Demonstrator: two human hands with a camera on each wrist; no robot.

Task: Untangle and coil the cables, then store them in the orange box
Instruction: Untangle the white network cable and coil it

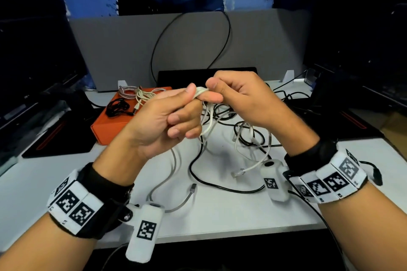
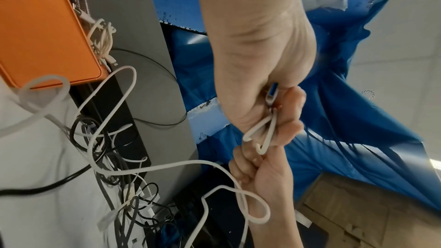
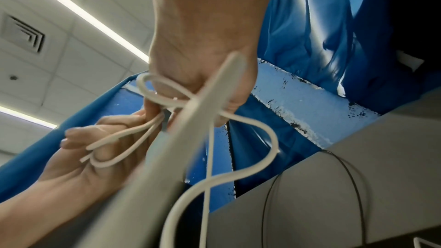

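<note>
Both hands are raised over the table, meeting on one white cable [image 1: 200, 91]. My left hand [image 1: 195, 97] pinches a folded bunch of its loops [image 2: 261, 135] between thumb and forefinger. My right hand [image 1: 213, 92] grips the same cable [image 3: 167, 99] right beside it, fingers curled. The rest of the cable hangs down [image 1: 209, 124] into a tangle of white and black cables [image 1: 244, 136] on the table. The orange box [image 1: 110, 126] stands at the left, and three coiled cables lie on it: silver [image 1: 126, 90], cream [image 1: 145, 95] and black [image 1: 117, 106].
A black cable [image 1: 211, 183], a grey cable [image 1: 174, 180] and a white network plug [image 1: 237, 173] lie on the white table [image 1: 231, 215] near its front edge. A grey partition [image 1: 123, 50] closes off the back. Dark monitors [image 1: 33, 55] stand at both sides.
</note>
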